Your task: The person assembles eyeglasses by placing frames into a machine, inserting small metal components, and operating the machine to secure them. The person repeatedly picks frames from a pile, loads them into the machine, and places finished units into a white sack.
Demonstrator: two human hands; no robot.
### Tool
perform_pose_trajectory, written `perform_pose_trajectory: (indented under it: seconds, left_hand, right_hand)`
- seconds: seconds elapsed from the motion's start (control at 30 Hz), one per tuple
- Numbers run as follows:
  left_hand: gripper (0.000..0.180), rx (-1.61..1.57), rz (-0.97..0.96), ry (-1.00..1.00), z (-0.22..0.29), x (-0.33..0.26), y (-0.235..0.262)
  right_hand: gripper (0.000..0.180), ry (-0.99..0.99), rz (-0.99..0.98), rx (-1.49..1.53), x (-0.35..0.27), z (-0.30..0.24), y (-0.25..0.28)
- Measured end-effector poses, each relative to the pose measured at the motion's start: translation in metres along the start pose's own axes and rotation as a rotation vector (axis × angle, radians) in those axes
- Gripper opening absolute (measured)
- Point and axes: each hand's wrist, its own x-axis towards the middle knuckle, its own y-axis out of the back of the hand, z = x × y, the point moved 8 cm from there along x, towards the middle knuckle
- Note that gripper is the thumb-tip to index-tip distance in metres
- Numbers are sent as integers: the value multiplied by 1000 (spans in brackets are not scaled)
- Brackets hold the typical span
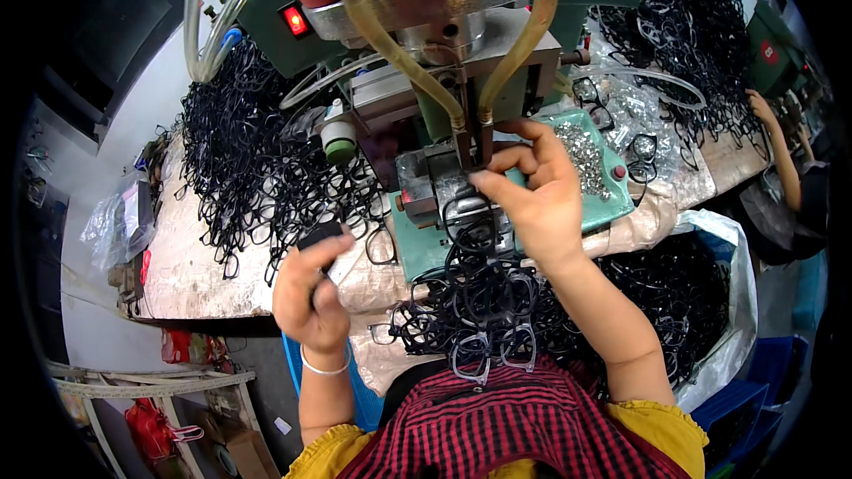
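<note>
My right hand point(543, 200) is at the metal jaws point(473, 146) of a green bench machine. Its thumb and index finger pinch together there, at the top of a black eyeglass frame point(470, 229) that hangs just below. The fingers hide the exact point of contact. Lower left, my left hand point(311, 297) is raised over the table edge, slightly blurred, with its fingers curled. A dark piece point(321, 236) shows between its fingers, too smeared to name. In front of me, more black eyeglass frames point(484, 310) lie heaped at my lap.
Large piles of black frames point(240, 142) cover the table's left; another heap point(683, 27) rises back right. A green tray point(621, 164) holds small metal parts point(581, 155). Flexible hoses point(382, 31) run down to the jaws. A white sack point(737, 275) of frames stands right. Another person's arm point(772, 133) shows far right.
</note>
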Motion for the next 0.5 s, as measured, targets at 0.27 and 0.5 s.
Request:
perform_pose_trajectory:
  seconds: [0.27,0.5]
  left_hand:
    - [39,-81,-567,-600,95,17,-82]
    - [40,-103,-529,-568,92,13,-116]
  right_hand:
    - [44,1,-146,-53,-12,-20,0]
    - [22,195,131,-1341,5,41,121]
